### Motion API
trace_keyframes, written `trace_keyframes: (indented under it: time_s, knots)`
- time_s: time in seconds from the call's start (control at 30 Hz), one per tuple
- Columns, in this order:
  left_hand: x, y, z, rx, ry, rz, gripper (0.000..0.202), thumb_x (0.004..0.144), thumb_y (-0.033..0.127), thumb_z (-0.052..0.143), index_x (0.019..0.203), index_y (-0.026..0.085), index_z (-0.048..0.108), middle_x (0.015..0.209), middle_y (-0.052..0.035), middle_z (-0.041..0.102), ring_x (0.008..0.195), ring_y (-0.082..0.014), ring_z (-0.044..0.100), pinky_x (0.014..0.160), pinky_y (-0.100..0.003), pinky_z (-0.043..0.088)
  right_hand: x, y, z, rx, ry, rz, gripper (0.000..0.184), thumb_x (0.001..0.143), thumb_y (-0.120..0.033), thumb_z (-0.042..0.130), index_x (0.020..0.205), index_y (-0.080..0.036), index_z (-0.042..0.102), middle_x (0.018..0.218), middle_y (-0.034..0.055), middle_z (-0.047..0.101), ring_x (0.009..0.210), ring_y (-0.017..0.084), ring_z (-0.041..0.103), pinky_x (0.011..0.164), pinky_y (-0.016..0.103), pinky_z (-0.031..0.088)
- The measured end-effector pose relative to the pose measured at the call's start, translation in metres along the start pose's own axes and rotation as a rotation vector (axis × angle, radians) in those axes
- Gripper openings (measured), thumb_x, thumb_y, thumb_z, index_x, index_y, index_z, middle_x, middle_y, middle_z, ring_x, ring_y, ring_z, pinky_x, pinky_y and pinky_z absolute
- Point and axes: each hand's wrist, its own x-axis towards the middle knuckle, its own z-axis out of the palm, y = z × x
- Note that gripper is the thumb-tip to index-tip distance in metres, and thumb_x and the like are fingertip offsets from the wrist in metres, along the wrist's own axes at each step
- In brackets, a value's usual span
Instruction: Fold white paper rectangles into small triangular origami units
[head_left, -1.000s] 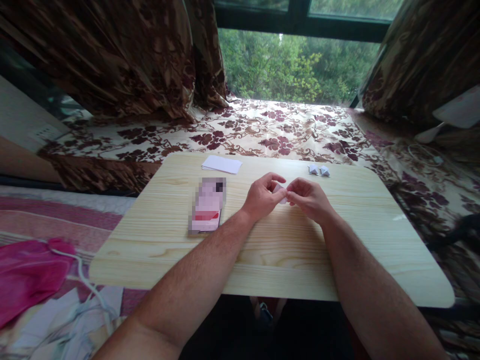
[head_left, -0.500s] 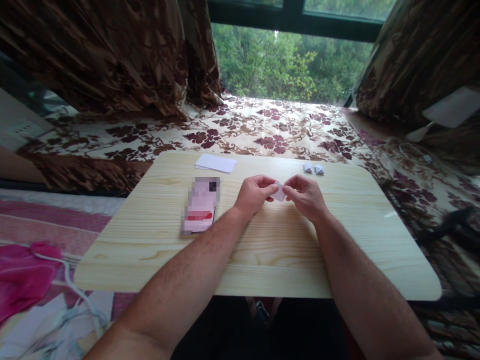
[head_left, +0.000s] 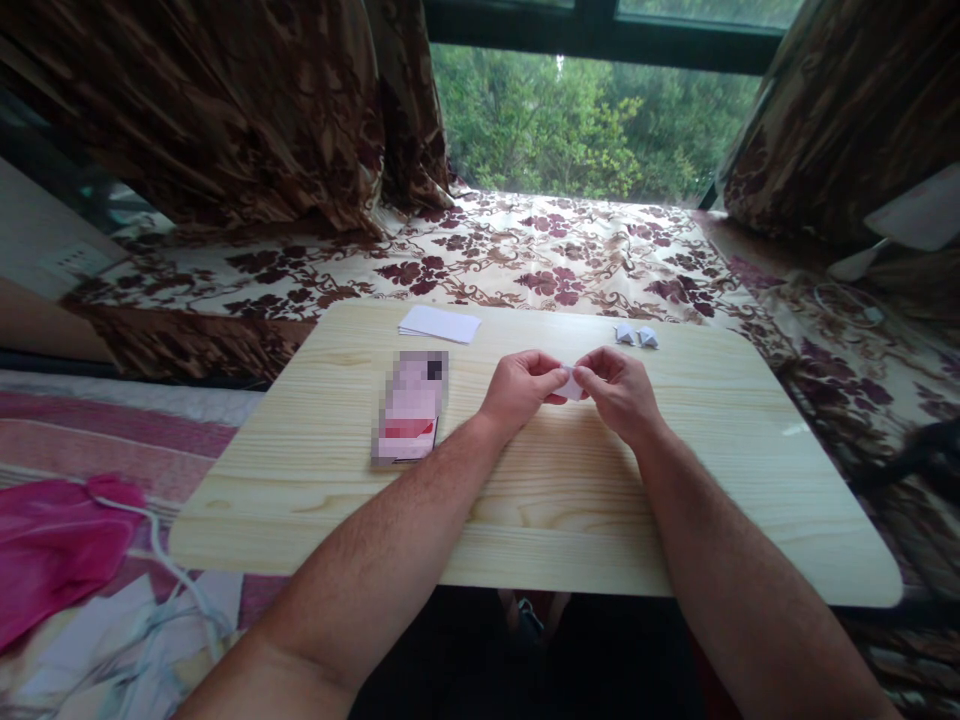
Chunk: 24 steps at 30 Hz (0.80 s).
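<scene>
Over the middle of a light wooden table (head_left: 540, 520), my left hand (head_left: 519, 390) and my right hand (head_left: 621, 393) meet. Both pinch a small white folded paper piece (head_left: 571, 384) between thumbs and fingertips, just above the tabletop. The fingers of both hands are curled closed around it, and most of the paper is hidden by them. Two small folded paper shapes (head_left: 636, 335) lie on the table beyond my right hand. A stack of white paper sheets (head_left: 439, 323) lies at the far edge, beyond my left hand.
A pink phone-sized object (head_left: 412, 406), blurred out, lies left of my left hand. Flowered cloth (head_left: 525, 260) covers the ledge behind the table, below a window with curtains. A pink fabric item (head_left: 52, 540) and white cables (head_left: 169, 590) lie at lower left.
The hands stay together on the paper piece, with small finger shifts as they work it. The view has swayed slightly left and back.
</scene>
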Motion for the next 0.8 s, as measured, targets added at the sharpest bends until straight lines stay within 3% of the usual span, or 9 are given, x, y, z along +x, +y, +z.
trace_keyframes:
  time_s: [0.8]
  knots:
    - [-0.0039,0.0026,0.0023,-0.060,-0.060,-0.005,0.033,0.064,0.036,0.084,0.075,0.012,0.065,0.072,-0.0025,0.068,0.068,-0.0156,0.068,0.065,-0.032,0.062,-0.0018,-0.0070,0.0025,-0.072,0.061,0.000,0.015,0.079,-0.032,0.067,0.074,-0.019,0.061,0.067,0.0004,0.061,0.061,0.014,0.055,0.056,0.027,0.044]
